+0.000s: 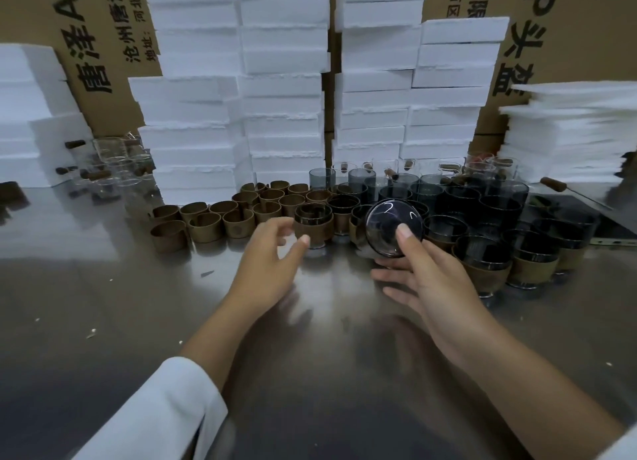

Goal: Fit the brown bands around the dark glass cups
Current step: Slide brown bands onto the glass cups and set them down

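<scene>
We looked down at a shiny steel worktop (138,304) that filled the lower part of the view. Along its far edge stood tall stacks of white foam blocks (241,80), with printed cardboard boxes (103,46) behind them. Toward the far right corner stood a crowded cluster of dark glass cups (499,201), upright and touching one another. In front of them, near the right edge, stood several banded cups (482,270), each with a brown sleeve round its lower half. To the left of the cluster, loose brown bands (206,222) stood on edge in rows at the middle of the far edge. Clear glasses (113,163), blurred, sat toward the far left corner.

Our left hand (269,263), with a white sleeve (155,408) on its arm, hovered with fingers loosely curled and held nothing. It was just beside one banded cup (313,223) at the front of the rows; we could not tell whether it touched it. Our right hand (424,277) gripped a single dark glass cup (386,232), tilted so its round base faced us, thumb pressed on the base and fingers spread beneath.
</scene>
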The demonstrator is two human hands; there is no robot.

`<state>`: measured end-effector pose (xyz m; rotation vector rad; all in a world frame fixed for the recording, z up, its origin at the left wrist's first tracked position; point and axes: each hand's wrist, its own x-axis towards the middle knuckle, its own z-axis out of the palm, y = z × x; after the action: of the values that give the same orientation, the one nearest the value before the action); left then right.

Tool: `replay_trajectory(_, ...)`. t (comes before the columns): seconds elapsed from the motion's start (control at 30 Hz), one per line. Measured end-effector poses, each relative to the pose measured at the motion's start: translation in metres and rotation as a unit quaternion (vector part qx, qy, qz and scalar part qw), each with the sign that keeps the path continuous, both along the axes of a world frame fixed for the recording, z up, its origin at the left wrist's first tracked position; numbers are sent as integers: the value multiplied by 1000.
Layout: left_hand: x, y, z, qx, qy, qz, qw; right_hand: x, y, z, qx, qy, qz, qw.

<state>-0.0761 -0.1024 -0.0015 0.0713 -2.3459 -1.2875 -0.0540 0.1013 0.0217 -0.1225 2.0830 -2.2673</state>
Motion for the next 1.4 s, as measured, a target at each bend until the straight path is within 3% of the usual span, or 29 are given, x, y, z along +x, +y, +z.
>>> replay_trajectory(0.27, -44, -56, -1, -115, -78, 209, 968, 3, -3, 5, -9, -7, 15, 1000)
replay_trajectory(0.43, -60, -63, -2, -191, -175, 241, 935, -1, -2, 5, -17, -26, 15, 999)
replay_trajectory(0.8, -37, -64, -11, -168, -74, 259, 948, 3, -4, 3, -14, -27, 32, 999)
replay_trajectory(0.97, -9, -20, 15, -48, 101, 175, 978, 3, -6, 0, -17, -39, 44, 998)
replay_trajectory(1.13, 22, 46, 42, 142, 162, -52, 975, 4, -7, -2, -39, -23, 26, 999)
replay_trajectory(1.23, 32, 59, 44, 148, 167, -137, 965, 2, -7, -3, -61, -25, 17, 998)
replay_trajectory(1.4, 35, 58, 43, 63, 149, -161, 974, 2, -7, -1, -105, -42, 48, 992)
